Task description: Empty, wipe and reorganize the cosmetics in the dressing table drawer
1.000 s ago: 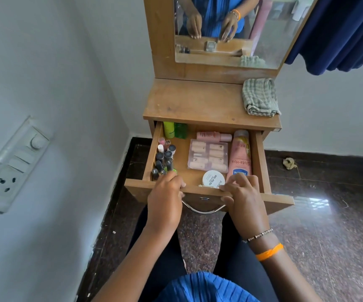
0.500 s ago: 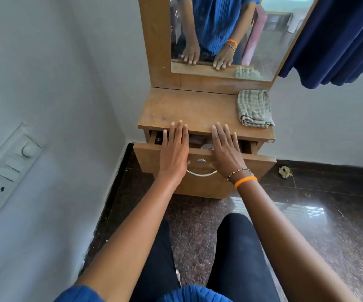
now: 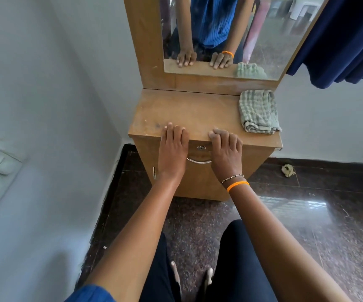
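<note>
left hand (image 3: 173, 149) flat on drawer (image 3: 200, 171) | right hand (image 3: 226, 152) likewise

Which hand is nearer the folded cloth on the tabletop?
Right. The right hand rests at the table's front edge, just left of the cloth; the left hand lies farther left.
</note>
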